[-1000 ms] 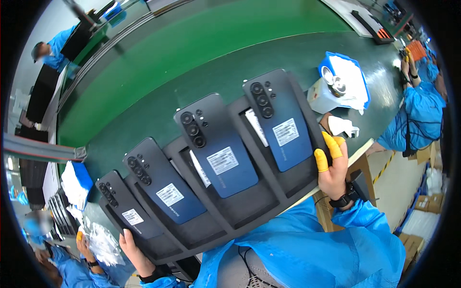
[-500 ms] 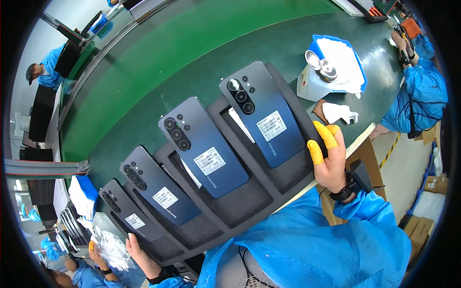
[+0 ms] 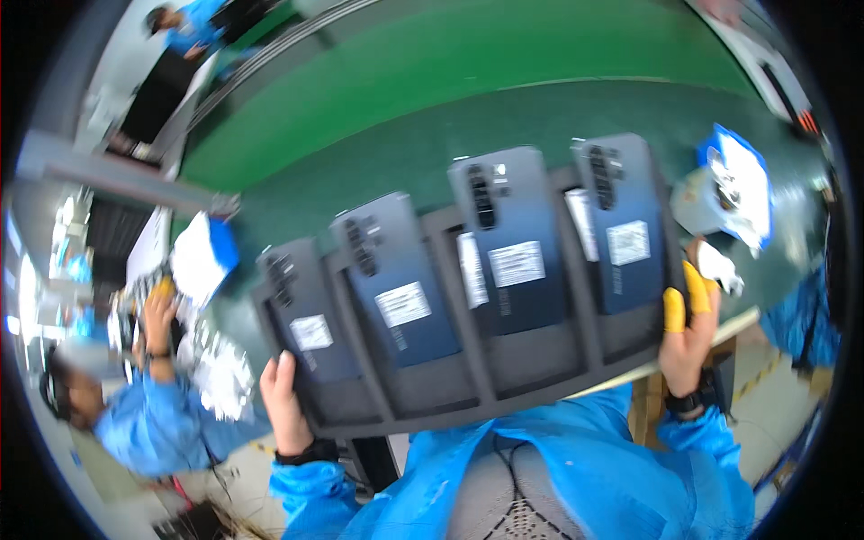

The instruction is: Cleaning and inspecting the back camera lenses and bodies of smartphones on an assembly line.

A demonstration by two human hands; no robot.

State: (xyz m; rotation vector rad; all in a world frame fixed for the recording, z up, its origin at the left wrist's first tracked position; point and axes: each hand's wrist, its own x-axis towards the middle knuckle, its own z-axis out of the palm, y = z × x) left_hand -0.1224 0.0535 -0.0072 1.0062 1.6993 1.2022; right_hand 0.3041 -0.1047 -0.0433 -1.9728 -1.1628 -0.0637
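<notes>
Here's the long green bench (image 3: 360, 171), stretching across ahead of me, and in front of my chest, overlapping its near edge, is the dark tray (image 3: 478, 373): four compartments side by side, a phone in each. Off to the right stands a blue bin (image 3: 720, 139) heaped with white material; to the left, another blue bin (image 3: 223, 247), white stuff in that one too. Just beside the right-hand bin, a pale tub (image 3: 697, 202) with something shiny and metallic at its top, too blurred to read.

Now the phones, all backs up, cameras at the far end: leftmost phone (image 3: 312, 294), second phone (image 3: 396, 270), third phone (image 3: 517, 220), rightmost phone (image 3: 625, 209), their tops reaching the tray's far edge or over it.

My left hand (image 3: 284, 405) grips the near left corner, fingers pointing up; my right hand (image 3: 688, 337) clasps the right end, fingers upward, wrist below. Each phone wears a white label, and smallest, yellow finger cots (image 3: 674, 310) cap two right-hand fingers.
</notes>
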